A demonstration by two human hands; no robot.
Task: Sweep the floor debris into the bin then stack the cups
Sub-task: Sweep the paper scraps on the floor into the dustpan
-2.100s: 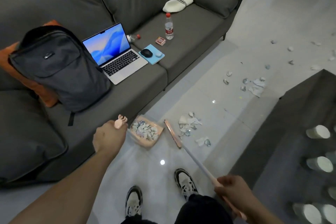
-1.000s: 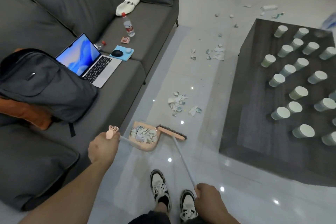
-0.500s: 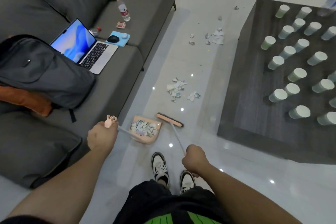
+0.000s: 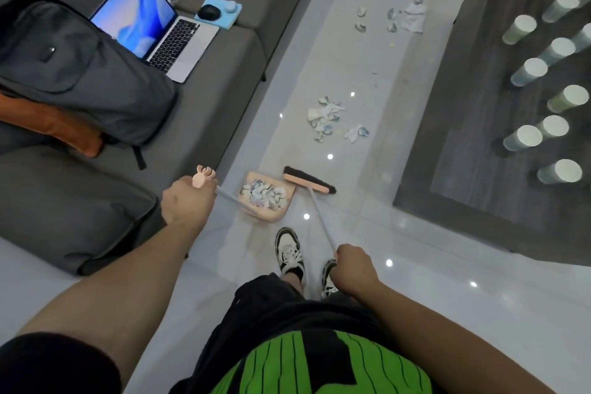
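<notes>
One dustpan (image 4: 268, 198), one broom (image 4: 307, 181), two hands in view. Left hand (image 4: 187, 201): grip curled round the dustpan's long thin handle, whose pink comb-shaped end sticks out above the fist. Right hand (image 4: 353, 269): grip curled round the broom's pale, thin shaft.

Dustpan: peach plastic, shallow tray, on the floor (image 4: 367, 67) just ahead of two sneakers (image 4: 289, 251), filled with a heap of white and blue shards. Broom head: flat peach bar with dark bristles, touching the pan's right corner.

Debris remaining on the glossy white tile: one near pile of debris (image 4: 329, 120) ahead of the broom, one far scatter (image 4: 406, 14) near the table (image 4: 463, 125). Pieces irregular, some curved.

Cups (image 4: 524, 137): about eleven visible in part or whole, pale cylinders standing apart on the dark wood-grain table at right; some cut off by the frame.

Grey fabric sofa (image 4: 224, 67) at left carries one open laptop (image 4: 160, 25) and one grey backpack (image 4: 83, 73).

Versus 0.5 s ago: pan, broom head and both grips unchanged; camera tilted further down, so torso fills more of the view.
</notes>
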